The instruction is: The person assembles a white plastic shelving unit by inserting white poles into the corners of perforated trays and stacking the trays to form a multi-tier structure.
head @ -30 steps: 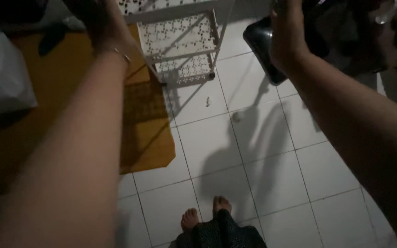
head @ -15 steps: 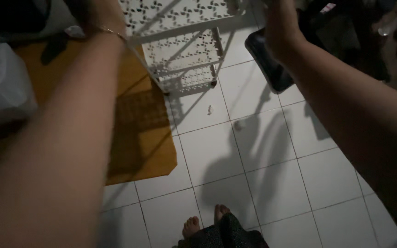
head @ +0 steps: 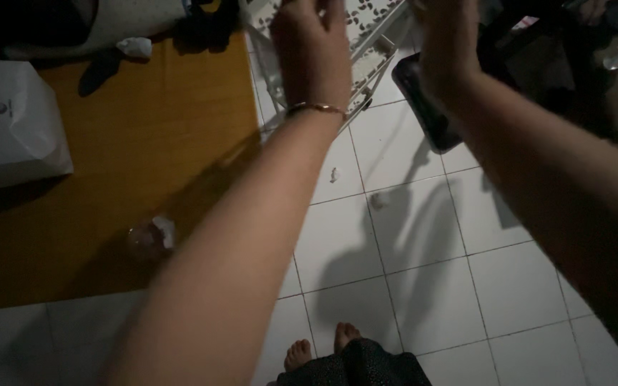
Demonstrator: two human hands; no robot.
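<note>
Both hands, left hand [head: 312, 50] and right hand [head: 446, 43], are gripping the white rack [head: 366, 43]; I think holding it level is helping.

Thin bangle [head: 316, 109], bare arms, dark patterned skirt [head: 355, 364]

Landmark, the mat [head: 109, 164]: a bag [head: 12, 125] on its left edge, a cup [head: 150, 237] near its front, a rack [head: 366, 43] at its far right corner.
</note>
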